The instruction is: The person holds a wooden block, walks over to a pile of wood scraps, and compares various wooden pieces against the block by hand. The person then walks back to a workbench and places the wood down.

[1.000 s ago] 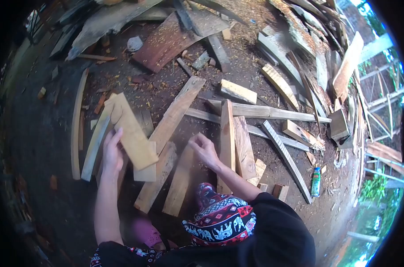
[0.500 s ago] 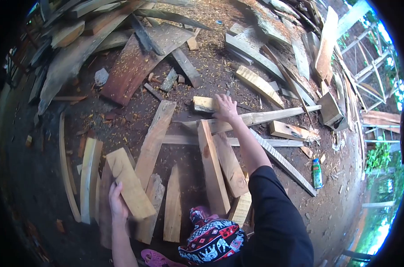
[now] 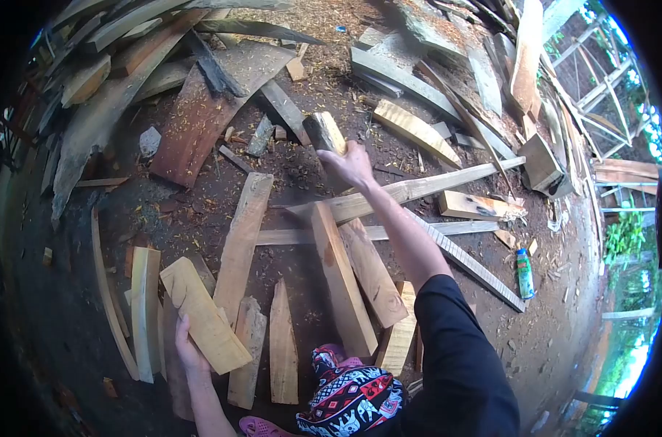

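My left hand (image 3: 190, 344) is closed on the left edge of a pale wooden block (image 3: 205, 317), which it holds tilted at the lower left. Further out, my right hand (image 3: 351, 164) grips a short wood offcut (image 3: 324, 133) with a dark, rough side, its far end pointing up and away. Beneath my right forearm lies a long wooden strip (image 3: 418, 188). A thick reddish beam (image 3: 343, 280) and a shorter plank (image 3: 374, 273) lie side by side in front of my knees. Left of them is a long rough plank (image 3: 243, 240).
Stacked slabs (image 3: 112, 109) fill the far left, with a wide reddish board (image 3: 200, 116) beside them. More timber (image 3: 433, 44) is heaped at the far right. A green bottle (image 3: 525, 273) stands or lies on the ground at right. Patterned cloth (image 3: 353, 393) covers my leg.
My right hand has lifted the short offcut off the ground and turned it upward, moving slightly left. My left hand still holds the pale block, now a little lower and further left.
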{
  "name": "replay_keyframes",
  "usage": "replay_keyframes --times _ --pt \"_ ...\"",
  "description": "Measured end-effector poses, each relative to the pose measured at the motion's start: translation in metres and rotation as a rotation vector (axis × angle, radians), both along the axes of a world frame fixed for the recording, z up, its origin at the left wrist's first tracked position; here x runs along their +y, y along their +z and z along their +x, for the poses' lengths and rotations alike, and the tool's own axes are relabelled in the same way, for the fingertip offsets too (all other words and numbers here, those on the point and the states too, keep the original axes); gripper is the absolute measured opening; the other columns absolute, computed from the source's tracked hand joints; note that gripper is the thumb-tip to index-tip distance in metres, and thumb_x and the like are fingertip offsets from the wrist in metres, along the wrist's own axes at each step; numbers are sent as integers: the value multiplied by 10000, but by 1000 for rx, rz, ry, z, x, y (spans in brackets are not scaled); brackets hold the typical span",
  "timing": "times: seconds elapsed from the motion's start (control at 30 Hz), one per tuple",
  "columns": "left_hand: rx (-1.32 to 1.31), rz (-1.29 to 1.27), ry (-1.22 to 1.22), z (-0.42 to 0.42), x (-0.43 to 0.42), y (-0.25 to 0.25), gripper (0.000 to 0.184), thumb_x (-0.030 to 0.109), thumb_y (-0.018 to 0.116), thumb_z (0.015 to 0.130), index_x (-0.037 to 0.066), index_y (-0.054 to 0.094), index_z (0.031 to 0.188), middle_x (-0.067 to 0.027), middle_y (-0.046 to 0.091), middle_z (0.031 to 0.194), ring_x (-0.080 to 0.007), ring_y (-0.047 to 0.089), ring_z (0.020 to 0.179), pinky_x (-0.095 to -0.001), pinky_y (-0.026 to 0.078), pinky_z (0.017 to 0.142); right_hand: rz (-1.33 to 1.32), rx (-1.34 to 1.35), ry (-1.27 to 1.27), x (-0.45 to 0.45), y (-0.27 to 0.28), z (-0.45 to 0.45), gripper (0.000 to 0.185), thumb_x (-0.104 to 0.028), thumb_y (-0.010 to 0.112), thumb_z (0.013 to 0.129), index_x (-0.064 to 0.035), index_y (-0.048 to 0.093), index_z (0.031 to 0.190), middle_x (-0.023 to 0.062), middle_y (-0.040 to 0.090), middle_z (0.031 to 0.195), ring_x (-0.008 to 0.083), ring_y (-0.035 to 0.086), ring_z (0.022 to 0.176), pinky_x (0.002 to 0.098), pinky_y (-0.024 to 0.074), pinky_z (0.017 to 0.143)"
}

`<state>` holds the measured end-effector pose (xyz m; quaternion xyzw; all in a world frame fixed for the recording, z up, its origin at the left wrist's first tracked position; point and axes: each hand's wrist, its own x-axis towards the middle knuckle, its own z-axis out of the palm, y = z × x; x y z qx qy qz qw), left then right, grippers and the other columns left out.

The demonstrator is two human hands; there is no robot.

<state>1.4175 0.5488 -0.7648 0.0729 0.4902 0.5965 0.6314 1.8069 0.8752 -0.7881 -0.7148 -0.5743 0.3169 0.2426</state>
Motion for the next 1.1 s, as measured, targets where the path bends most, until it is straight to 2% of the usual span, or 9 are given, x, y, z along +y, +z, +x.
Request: replay_keyframes --times 0.2,0.33,0.53,0.63,0.67,0.77,0.83,0.97,1.1 --pt "-7 -10 7 3 4 -11 459 229 488 943 42 421 1357 -122 564 1247 -256 593 1117 -398 499 947 181 -162 -34 -2 -29 4 843 -650 617 788 17 489 1287 239 501 1279 377 464 1219 548 389 981" --pt "30 -25 -2 -5 4 -18 466 229 499 934 33 424 1350 -123 563 1247 -256 591 1122 -400 499 947 237 -574 -126 14 -40 86 661 -455 699 798 -51 467 1268 177 479 1238 336 484 1143 531 409 914" --pt "149 -40 -45 6 25 7 472 223 520 919 25 430 1337 -129 572 1223 -256 597 1105 -404 506 936 19 -889 -339 33 -45 218 950 -416 749 761 -3 255 1459 203 352 1479 345 329 1381 535 360 1044" --pt "202 -62 -71 1 33 15 459 201 530 912 17 437 1322 -128 578 1211 -250 600 1094 -391 499 944 -41 -998 -352 34 -51 257 962 -399 748 768 -58 207 1487 160 372 1466 301 386 1345 509 389 1033" --pt "234 -71 -86 0 35 20 452 188 536 907 11 441 1313 -127 579 1206 -247 602 1090 -383 495 949 -183 -824 -342 34 -41 263 950 -395 744 775 -72 208 1491 167 410 1440 318 394 1337 518 384 1032" --pt "312 -121 -157 -9 41 38 454 147 576 879 -11 468 1291 -115 587 1186 -223 589 1093 -352 469 959 74 -1041 -252 41 -91 306 754 -362 757 737 -162 405 1373 102 490 1319 341 471 1222 591 410 930" --pt "434 -175 -275 -24 40 41 486 150 634 852 -14 486 1285 -113 591 1175 -208 575 1101 -341 452 955 -108 -1120 -226 37 -49 277 582 -352 732 765 -142 486 1248 83 501 1235 300 486 1200 562 440 855" --pt "787 -323 -584 -48 23 42 570 239 726 818 -6 499 1280 -119 593 1168 -203 562 1095 -339 434 951 330 -949 0 30 -52 277 514 -358 704 789 -72 486 1156 171 528 1145 380 549 1050 519 457 835" --pt "844 -358 -609 -54 7 76 594 266 761 801 0 511 1270 -70 606 1064 -129 560 966 -283 450 850 279 -757 84 16 -43 230 529 -332 700 790 7 508 1148 252 549 1079 431 562 1000 499 459 832"
